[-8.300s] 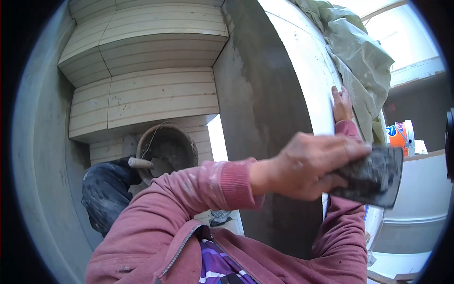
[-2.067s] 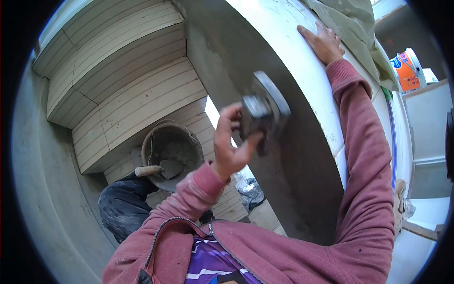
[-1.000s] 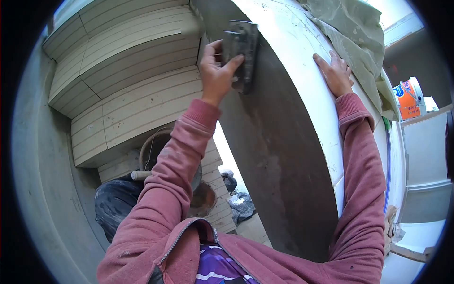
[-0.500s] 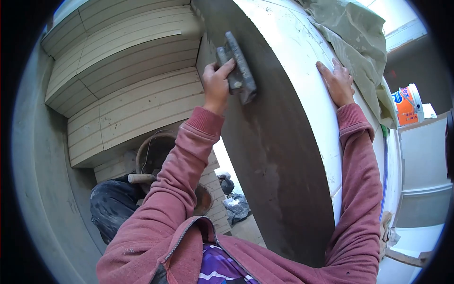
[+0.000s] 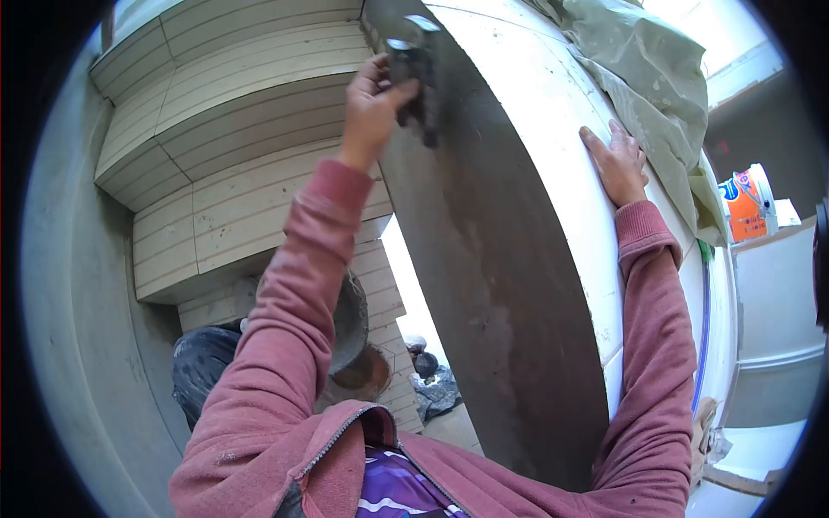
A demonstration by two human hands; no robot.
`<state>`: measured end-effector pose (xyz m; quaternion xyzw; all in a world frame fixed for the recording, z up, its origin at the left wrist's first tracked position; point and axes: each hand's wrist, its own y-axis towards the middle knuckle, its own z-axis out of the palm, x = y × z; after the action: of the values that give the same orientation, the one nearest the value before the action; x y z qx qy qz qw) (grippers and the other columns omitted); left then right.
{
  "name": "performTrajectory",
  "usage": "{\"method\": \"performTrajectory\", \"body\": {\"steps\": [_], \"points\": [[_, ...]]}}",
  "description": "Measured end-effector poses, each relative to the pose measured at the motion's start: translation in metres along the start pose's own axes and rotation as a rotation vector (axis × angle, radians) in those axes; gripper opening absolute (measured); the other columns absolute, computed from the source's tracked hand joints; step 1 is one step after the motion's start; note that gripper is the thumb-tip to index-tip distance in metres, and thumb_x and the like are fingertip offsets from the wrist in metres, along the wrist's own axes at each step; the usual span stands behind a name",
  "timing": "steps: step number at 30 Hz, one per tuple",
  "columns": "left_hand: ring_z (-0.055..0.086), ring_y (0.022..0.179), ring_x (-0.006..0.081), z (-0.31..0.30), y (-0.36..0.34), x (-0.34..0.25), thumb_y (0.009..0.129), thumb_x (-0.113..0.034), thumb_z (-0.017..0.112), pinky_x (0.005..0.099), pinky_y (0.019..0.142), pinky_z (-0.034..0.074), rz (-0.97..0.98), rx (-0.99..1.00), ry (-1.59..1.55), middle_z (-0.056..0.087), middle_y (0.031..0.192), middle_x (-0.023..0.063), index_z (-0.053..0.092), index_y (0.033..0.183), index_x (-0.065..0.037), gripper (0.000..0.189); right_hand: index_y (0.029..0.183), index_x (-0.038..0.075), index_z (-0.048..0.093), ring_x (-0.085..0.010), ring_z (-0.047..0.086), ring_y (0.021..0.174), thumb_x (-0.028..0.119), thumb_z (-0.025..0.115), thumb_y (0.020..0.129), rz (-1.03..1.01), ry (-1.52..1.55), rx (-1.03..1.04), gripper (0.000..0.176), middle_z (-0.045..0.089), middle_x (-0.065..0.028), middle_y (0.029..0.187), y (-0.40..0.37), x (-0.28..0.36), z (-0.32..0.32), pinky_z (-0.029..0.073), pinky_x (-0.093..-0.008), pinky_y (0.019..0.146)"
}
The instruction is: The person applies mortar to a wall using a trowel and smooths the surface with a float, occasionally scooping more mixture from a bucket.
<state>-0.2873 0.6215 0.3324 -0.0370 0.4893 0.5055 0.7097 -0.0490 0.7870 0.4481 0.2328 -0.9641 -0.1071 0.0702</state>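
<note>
My left hand [image 5: 370, 116] grips a plastering float [image 5: 423, 82] by its handle, at the far upper end of a grey, damp-looking plastered band [image 5: 509, 302]. The float is blurred by motion; its face is turned to the plaster, though exact contact cannot be made out. Out to the right, my right hand [image 5: 620, 164] lies flat with fingers apart on a white tiled surface [image 5: 544, 147], close to the edge of a greenish sheet [image 5: 648, 86]. Darker wet patches run down the middle of the plaster.
Beige tiled steps [image 5: 250, 211] rise on the left. Below my left arm are a dark bucket [image 5: 352, 319], partly hidden, and a brownish container [image 5: 367, 371]. A grey plastic bag [image 5: 439, 393] lies lower down. An orange and white paint bucket [image 5: 748, 203] stands far right.
My left hand has moved the float up and slightly left along the plaster. My right hand stays on the white tiles. More of the dark bucket shows beside my left sleeve.
</note>
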Motion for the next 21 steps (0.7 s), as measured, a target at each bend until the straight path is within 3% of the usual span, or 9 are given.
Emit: {"method": "performTrajectory", "body": {"steps": [3, 6, 8, 10, 12, 15, 17, 19, 21], "points": [[0.057, 0.086, 0.0110, -0.023, 0.036, 0.019, 0.075, -0.001, 0.064, 0.0240, 0.070, 0.049, -0.055, 0.095, -0.010, 0.059, 0.097, 0.0058, 0.049, 0.113, -0.001, 0.041, 0.137, 0.009, 0.028, -0.0336, 0.015, 0.132, 0.060, 0.046, 0.076, 0.009, 0.007, 0.010, 0.082, 0.025, -0.0200, 0.140, -0.001, 0.001, 0.000, 0.010, -0.0534, 0.104], [0.058, 0.076, 0.0092, -0.010, 0.024, 0.020, 0.075, -0.002, 0.065, 0.0222, 0.069, 0.048, -0.056, 0.175, 0.035, 0.060, 0.091, 0.0049, 0.049, 0.115, -0.001, 0.044, 0.137, 0.009, 0.028, -0.0336, 0.015, 0.132, 0.061, 0.046, 0.076, 0.011, 0.010, 0.017, 0.082, 0.025, -0.0198, 0.140, 0.000, 0.002, -0.002, 0.009, -0.0530, 0.104], [0.057, 0.072, 0.0073, 0.007, -0.005, 0.011, 0.074, -0.003, 0.066, 0.0206, 0.067, 0.047, -0.051, 0.232, 0.041, 0.059, 0.092, 0.0052, 0.051, 0.114, -0.002, 0.043, 0.137, 0.009, 0.028, -0.0336, 0.015, 0.132, 0.061, 0.046, 0.076, 0.018, 0.014, 0.028, 0.082, 0.024, -0.0197, 0.140, -0.001, 0.001, -0.002, 0.009, -0.0526, 0.104], [0.054, 0.086, 0.0098, 0.024, -0.046, -0.004, 0.070, -0.004, 0.069, 0.0241, 0.074, 0.046, -0.093, 0.245, 0.189, 0.058, 0.095, 0.0020, 0.051, 0.116, -0.004, 0.049, 0.137, 0.009, 0.028, -0.0337, 0.015, 0.132, 0.062, 0.046, 0.076, 0.020, 0.002, 0.009, 0.083, 0.024, -0.0195, 0.140, 0.000, 0.002, -0.002, 0.009, -0.0520, 0.104], [0.058, 0.081, 0.0151, 0.045, -0.091, -0.016, 0.064, -0.006, 0.072, 0.0276, 0.069, 0.048, 0.176, 0.248, 0.379, 0.059, 0.091, 0.0068, 0.054, 0.108, -0.004, 0.047, 0.137, 0.010, 0.028, -0.0336, 0.016, 0.132, 0.062, 0.045, 0.076, 0.019, 0.005, 0.013, 0.083, 0.024, -0.0194, 0.140, 0.000, 0.002, -0.001, 0.009, -0.0520, 0.104], [0.059, 0.088, 0.0296, 0.080, -0.160, -0.051, 0.060, -0.008, 0.069, 0.0347, 0.074, 0.048, 0.289, 0.384, 0.372, 0.058, 0.096, 0.0135, 0.055, 0.104, -0.006, 0.046, 0.137, 0.010, 0.028, -0.0333, 0.016, 0.132, 0.063, 0.045, 0.076, 0.018, -0.002, 0.008, 0.083, 0.024, -0.0191, 0.141, 0.001, 0.002, -0.001, 0.009, -0.0519, 0.104], [0.058, 0.088, 0.0315, 0.095, -0.212, -0.066, 0.059, -0.008, 0.070, 0.0363, 0.075, 0.048, 0.223, 0.586, 0.321, 0.058, 0.097, 0.0135, 0.055, 0.104, -0.006, 0.048, 0.137, 0.010, 0.028, -0.0332, 0.016, 0.132, 0.063, 0.045, 0.075, 0.026, -0.003, 0.008, 0.083, 0.024, -0.0189, 0.141, 0.001, 0.002, 0.000, 0.009, -0.0519, 0.104], [0.057, 0.089, 0.0323, 0.102, -0.258, -0.079, 0.060, -0.010, 0.070, 0.0359, 0.076, 0.047, -0.017, 0.819, 0.091, 0.058, 0.098, 0.0139, 0.055, 0.104, -0.006, 0.046, 0.138, 0.011, 0.028, -0.0338, 0.013, 0.133, 0.064, 0.046, 0.074, 0.020, 0.018, 0.008, 0.084, 0.022, -0.0182, 0.142, 0.003, -0.001, 0.001, 0.009, -0.0544, 0.104], [0.057, 0.090, 0.0316, 0.091, -0.258, -0.070, 0.061, -0.010, 0.069, 0.0357, 0.077, 0.046, 0.032, 0.709, 0.144, 0.057, 0.099, 0.0140, 0.054, 0.105, -0.006, 0.047, 0.137, 0.009, 0.029, -0.0318, 0.023, 0.128, 0.062, 0.050, 0.073, 0.008, 0.025, -0.038, 0.085, 0.031, -0.0180, 0.136, 0.005, -0.004, 0.004, 0.017, -0.0498, 0.102]]}}
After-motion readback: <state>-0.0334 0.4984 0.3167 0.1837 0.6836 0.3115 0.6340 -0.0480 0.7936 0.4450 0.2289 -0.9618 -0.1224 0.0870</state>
